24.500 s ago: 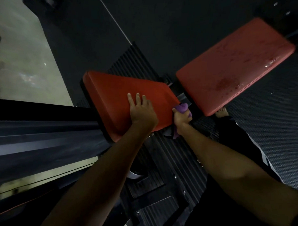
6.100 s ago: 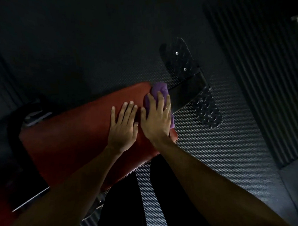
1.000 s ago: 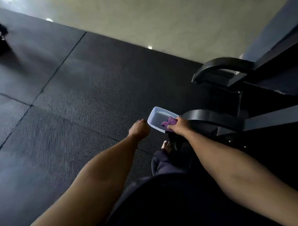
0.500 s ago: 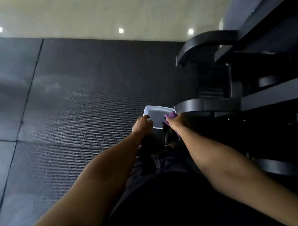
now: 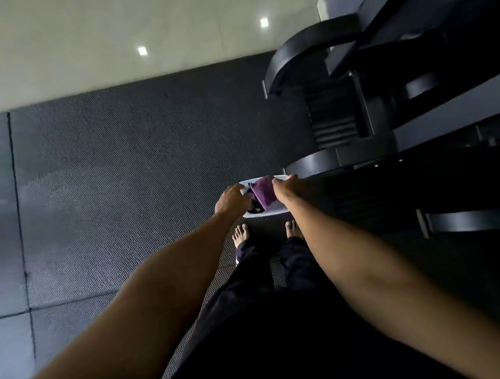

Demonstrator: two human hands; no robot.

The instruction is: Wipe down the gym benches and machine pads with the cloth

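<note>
Pinching the purple cloth (image 5: 262,195) by its upper edge, my right hand (image 5: 286,187) held it hanging into the white tub (image 5: 268,213); left hand (image 5: 232,200) curled over the tub's left rim. Tub lay just beyond my bare feet (image 5: 241,233), black machine (image 5: 316,163) beside it.

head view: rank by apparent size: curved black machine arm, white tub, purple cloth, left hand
1. curved black machine arm
2. white tub, partly hidden by the hands
3. left hand and purple cloth: these look about alike, so not ranked
</note>
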